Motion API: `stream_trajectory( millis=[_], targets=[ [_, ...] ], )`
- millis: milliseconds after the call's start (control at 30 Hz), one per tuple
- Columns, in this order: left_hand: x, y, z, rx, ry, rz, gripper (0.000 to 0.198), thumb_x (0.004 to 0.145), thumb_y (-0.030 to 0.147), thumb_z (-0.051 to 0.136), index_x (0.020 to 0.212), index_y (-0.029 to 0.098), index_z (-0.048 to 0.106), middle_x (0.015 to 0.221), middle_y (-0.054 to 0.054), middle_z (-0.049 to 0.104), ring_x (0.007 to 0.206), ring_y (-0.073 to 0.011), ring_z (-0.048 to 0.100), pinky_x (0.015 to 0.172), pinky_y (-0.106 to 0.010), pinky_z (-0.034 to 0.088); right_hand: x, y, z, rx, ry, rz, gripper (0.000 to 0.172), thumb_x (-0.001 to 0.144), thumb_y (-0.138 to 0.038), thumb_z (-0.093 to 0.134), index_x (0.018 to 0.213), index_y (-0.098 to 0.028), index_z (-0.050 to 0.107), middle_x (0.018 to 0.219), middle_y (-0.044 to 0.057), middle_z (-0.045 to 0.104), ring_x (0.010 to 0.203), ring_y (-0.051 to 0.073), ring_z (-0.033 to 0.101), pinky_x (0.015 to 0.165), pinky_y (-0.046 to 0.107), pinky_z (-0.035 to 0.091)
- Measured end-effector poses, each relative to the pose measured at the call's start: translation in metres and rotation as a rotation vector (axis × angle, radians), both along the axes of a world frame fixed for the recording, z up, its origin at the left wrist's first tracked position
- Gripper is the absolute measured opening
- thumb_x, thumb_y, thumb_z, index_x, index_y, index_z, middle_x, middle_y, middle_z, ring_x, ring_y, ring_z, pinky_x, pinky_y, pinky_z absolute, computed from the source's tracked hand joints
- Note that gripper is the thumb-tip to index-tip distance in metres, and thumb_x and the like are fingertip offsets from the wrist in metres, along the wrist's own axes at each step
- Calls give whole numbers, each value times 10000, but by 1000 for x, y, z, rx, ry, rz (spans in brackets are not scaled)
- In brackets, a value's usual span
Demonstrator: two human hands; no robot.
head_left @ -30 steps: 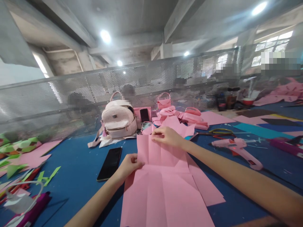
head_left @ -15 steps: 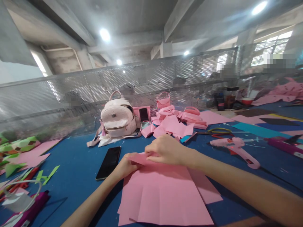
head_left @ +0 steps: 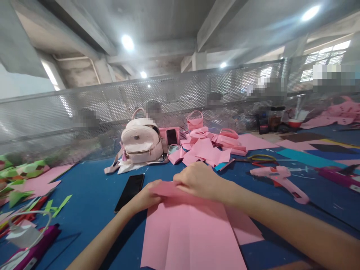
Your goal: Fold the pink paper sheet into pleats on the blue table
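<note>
A large pink paper sheet [head_left: 194, 232] with faint vertical creases lies in front of me, its far edge folded over toward me. My left hand [head_left: 150, 193] pinches the left end of that folded edge. Closed around the same edge farther right is my right hand [head_left: 198, 178], fingers curled and partly hidden. More pink paper [head_left: 244, 223] shows beneath the sheet on the right. A black phone [head_left: 131, 191] rests on the blue table [head_left: 90, 198] beside my left forearm.
A cream backpack [head_left: 142, 140] stands at the back, beside a pile of pink paper pieces [head_left: 206, 150]. On the right are a pink glue gun [head_left: 281, 178], scissors [head_left: 260, 159] and a purple power strip [head_left: 340, 176]. Another power strip [head_left: 42, 243] with a white charger lies front left.
The folded edge of the pink sheet is wider and turned farther toward me. Both hands keep their hold, and the sheet's near edge has shifted slightly toward me.
</note>
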State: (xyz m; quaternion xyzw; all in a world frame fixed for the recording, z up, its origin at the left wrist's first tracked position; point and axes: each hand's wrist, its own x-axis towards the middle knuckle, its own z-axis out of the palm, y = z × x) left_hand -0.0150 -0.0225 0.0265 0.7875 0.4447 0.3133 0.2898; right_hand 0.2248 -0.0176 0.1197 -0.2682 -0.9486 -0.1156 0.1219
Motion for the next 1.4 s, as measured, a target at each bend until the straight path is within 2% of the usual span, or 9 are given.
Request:
stream_trajectory(
  millis=[133, 233, 367, 500, 667, 833, 967, 1133, 1400],
  targets=[
    [-1, 5, -5, -5, 5, 9, 200, 810, 247, 635, 981, 190, 721, 951, -65, 681, 886, -223, 607, 777, -285, 450, 0, 8, -2, -10, 37, -33, 162, 889, -247, 577, 768, -190, 667, 653, 25, 666, 564, 145, 535, 521, 299, 157],
    [-2, 4, 8, -27, 63, -101, 158, 813, 303, 662, 729, 197, 744, 893, -61, 662, 860, -204, 596, 792, -276, 438, -2, -1, -6, -61, 46, 58, 157, 868, -242, 598, 730, -200, 661, 626, 7, 650, 552, 137, 520, 511, 295, 164],
    [-1, -2, 25, -59, 91, -194, 135, 806, 283, 671, 742, 230, 778, 943, -66, 661, 923, -202, 582, 852, -283, 413, -4, -15, -10, -97, 40, 156, 127, 843, -227, 616, 737, -216, 685, 652, 3, 673, 547, 134, 505, 507, 295, 173],
    [-2, -3, 18, -95, -8, -106, 95, 776, 261, 700, 725, 202, 753, 860, -33, 658, 837, -183, 584, 766, -263, 418, -2, -6, -8, -155, 114, 127, 149, 836, -207, 593, 709, -215, 671, 621, -5, 635, 546, 133, 479, 518, 292, 176],
    [-7, 7, 0, -205, -243, 57, 249, 809, 377, 708, 728, 142, 688, 692, 11, 643, 666, -146, 589, 665, -276, 444, 8, 41, -6, -225, 341, -48, 196, 789, -312, 667, 659, -190, 584, 639, 1, 580, 612, 148, 479, 548, 267, 210],
    [-6, 10, 2, -356, -547, 144, 485, 841, 577, 624, 1069, 155, 692, 937, -71, 730, 808, -193, 672, 732, -292, 482, 16, 81, -17, -288, 515, -180, 274, 807, -355, 608, 622, -188, 495, 610, -25, 499, 595, 136, 468, 547, 254, 254],
    [-4, 6, 9, -511, -705, 121, 662, 787, 690, 603, 1171, 154, 672, 1065, -129, 722, 956, -275, 684, 820, -339, 502, 19, 95, -28, -302, 603, -250, 296, 778, -353, 587, 585, -200, 423, 577, -35, 446, 576, 135, 428, 540, 261, 237],
    [-4, -5, 11, -659, -802, 134, 584, 794, 607, 654, 1147, 143, 689, 973, -121, 747, 892, -291, 710, 799, -357, 528, 21, 105, -35, -290, 661, -282, 311, 757, -354, 575, 583, -213, 360, 577, -29, 441, 595, 147, 431, 545, 263, 235],
    [-4, -7, 8, -658, -844, 161, 437, 789, 445, 747, 1103, 144, 700, 948, -67, 751, 886, -256, 704, 791, -304, 515, 21, 107, -38, -309, 687, -276, 273, 788, -355, 534, 605, -204, 398, 603, -16, 470, 610, 154, 460, 548, 267, 239]
  ],
)
